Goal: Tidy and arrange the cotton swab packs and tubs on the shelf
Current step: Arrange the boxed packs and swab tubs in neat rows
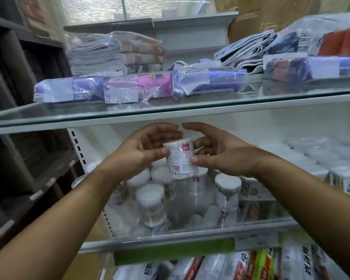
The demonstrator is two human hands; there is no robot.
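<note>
A round tub of cotton swabs (181, 158) with a white label and a small pink tag is held in the air above the middle shelf. My left hand (148, 147) grips its left side, thumb at the front and fingers curled behind. My right hand (216, 152) pinches its right side, thumb on the label. Below them, several more clear swab tubs (151, 201) stand upright on the glass shelf (190, 233). One tub (227, 191) stands to the right, and a few lie on their sides near the front.
White packs (315, 160) fill the right of the middle shelf. The glass shelf above (170, 107) carries bagged cloths and folded towels close over my hands. Dark crates stand to the left. Packaged goods (251, 263) lie on the shelf below.
</note>
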